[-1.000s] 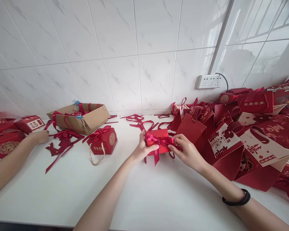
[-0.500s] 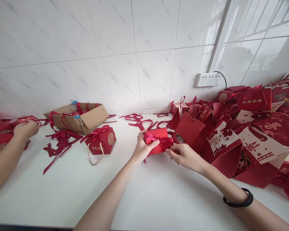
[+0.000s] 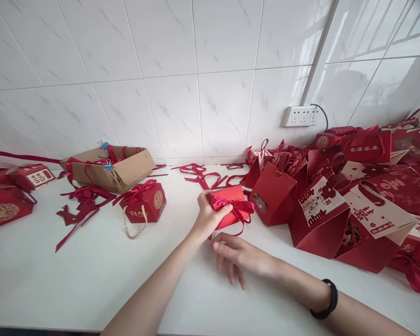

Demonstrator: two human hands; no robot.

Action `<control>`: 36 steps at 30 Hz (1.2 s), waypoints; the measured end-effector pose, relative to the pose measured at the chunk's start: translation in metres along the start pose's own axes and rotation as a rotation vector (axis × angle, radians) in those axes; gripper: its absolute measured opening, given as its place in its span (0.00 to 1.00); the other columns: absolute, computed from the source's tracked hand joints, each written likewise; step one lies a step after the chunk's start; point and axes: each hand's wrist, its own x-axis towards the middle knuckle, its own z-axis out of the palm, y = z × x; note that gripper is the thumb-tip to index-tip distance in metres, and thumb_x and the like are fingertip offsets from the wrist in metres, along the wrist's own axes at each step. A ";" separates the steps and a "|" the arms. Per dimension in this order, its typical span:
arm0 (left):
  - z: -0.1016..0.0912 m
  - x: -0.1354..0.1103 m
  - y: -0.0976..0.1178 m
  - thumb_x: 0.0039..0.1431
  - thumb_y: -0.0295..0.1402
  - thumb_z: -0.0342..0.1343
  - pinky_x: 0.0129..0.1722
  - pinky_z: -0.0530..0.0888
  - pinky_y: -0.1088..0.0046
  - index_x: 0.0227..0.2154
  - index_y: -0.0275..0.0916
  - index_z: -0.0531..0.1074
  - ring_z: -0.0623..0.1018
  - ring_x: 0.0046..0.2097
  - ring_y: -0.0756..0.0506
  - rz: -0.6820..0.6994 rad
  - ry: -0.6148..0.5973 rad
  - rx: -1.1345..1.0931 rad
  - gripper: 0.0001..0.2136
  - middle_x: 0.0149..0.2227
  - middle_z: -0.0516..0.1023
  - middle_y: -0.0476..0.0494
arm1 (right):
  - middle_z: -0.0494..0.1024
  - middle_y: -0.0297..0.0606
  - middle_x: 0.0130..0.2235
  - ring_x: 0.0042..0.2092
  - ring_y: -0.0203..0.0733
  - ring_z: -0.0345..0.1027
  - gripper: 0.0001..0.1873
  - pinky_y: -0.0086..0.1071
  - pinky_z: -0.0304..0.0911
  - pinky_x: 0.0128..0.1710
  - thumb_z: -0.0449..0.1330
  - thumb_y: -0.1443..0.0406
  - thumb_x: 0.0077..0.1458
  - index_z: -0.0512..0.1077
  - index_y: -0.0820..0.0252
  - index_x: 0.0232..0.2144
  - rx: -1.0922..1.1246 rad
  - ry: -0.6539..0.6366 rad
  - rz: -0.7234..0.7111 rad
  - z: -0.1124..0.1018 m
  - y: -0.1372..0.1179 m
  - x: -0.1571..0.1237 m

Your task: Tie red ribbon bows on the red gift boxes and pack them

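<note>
Wall, white marbled tile (image 3: 171, 51), across the upper frame. Tabletop (image 3: 175, 294), white, across the lower frame. Heap of red gift boxes (image 3: 318, 238), with printed panels and ribbon handles, right of frame. Tray, corrugated cardboard (image 3: 135, 170), left of centre, containing dark red ribbon. Gift box with twisted cord handle (image 3: 150, 205), bow on top, just in front of the tray. Red gift box (image 3: 233, 192), in hand, centre of frame, tied with a satin bow (image 3: 241, 205). Right hand (image 3: 243, 257), lower centre, slightly blurred, just below that box; fingers apart, nothing held. Left hand (image 3: 210, 215), clamped on the box's left end, thumb upon the bow. Socket strip (image 3: 300, 116), white, upper right. Wristband (image 3: 331, 301), black, on the right wrist.
</note>
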 end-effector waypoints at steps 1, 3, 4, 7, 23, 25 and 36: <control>0.002 -0.001 0.002 0.41 0.34 0.65 0.51 0.67 0.63 0.42 0.40 0.57 0.68 0.54 0.41 -0.013 -0.004 0.016 0.26 0.51 0.62 0.37 | 0.70 0.32 0.30 0.20 0.30 0.67 0.22 0.22 0.59 0.09 0.54 0.47 0.54 0.60 0.60 0.35 0.041 0.096 -0.020 0.007 0.002 0.005; 0.005 -0.003 0.005 0.41 0.32 0.65 0.53 0.66 0.63 0.42 0.40 0.56 0.65 0.56 0.42 -0.049 -0.014 0.047 0.27 0.53 0.58 0.37 | 0.69 0.33 0.31 0.20 0.30 0.66 0.19 0.22 0.61 0.09 0.51 0.50 0.59 0.61 0.61 0.34 0.096 0.223 -0.028 0.015 0.004 0.012; 0.005 -0.003 0.006 0.41 0.32 0.65 0.53 0.66 0.63 0.42 0.40 0.56 0.65 0.56 0.42 -0.054 -0.009 0.056 0.27 0.54 0.57 0.37 | 0.69 0.33 0.30 0.20 0.30 0.66 0.17 0.22 0.61 0.09 0.50 0.52 0.60 0.62 0.62 0.33 0.110 0.256 -0.026 0.017 0.004 0.013; 0.006 -0.003 0.009 0.41 0.32 0.65 0.53 0.66 0.63 0.42 0.41 0.53 0.66 0.55 0.42 -0.074 -0.032 0.058 0.28 0.53 0.57 0.36 | 0.68 0.32 0.27 0.19 0.29 0.64 0.17 0.21 0.60 0.09 0.50 0.55 0.61 0.65 0.64 0.31 0.109 0.305 -0.033 0.016 0.002 0.012; 0.003 -0.003 0.005 0.43 0.35 0.65 0.53 0.67 0.66 0.42 0.42 0.52 0.66 0.56 0.43 -0.078 -0.094 -0.010 0.28 0.54 0.55 0.38 | 0.67 0.30 0.17 0.15 0.28 0.58 0.28 0.21 0.57 0.09 0.55 0.43 0.49 0.70 0.65 0.25 0.107 0.416 -0.094 0.009 0.005 0.011; 0.002 -0.003 0.005 0.43 0.34 0.65 0.53 0.66 0.66 0.42 0.42 0.53 0.66 0.56 0.43 -0.076 -0.092 -0.035 0.28 0.54 0.57 0.38 | 0.66 0.29 0.16 0.14 0.27 0.57 0.29 0.21 0.57 0.10 0.55 0.42 0.48 0.70 0.65 0.24 0.120 0.413 -0.096 0.008 0.004 0.010; -0.005 -0.001 0.007 0.41 0.35 0.67 0.51 0.66 0.63 0.43 0.42 0.52 0.72 0.48 0.45 -0.133 -0.192 -0.042 0.31 0.42 0.68 0.46 | 0.64 0.28 0.14 0.15 0.29 0.59 0.23 0.23 0.58 0.13 0.56 0.49 0.51 0.67 0.63 0.18 -0.064 0.199 -0.150 -0.004 0.007 0.003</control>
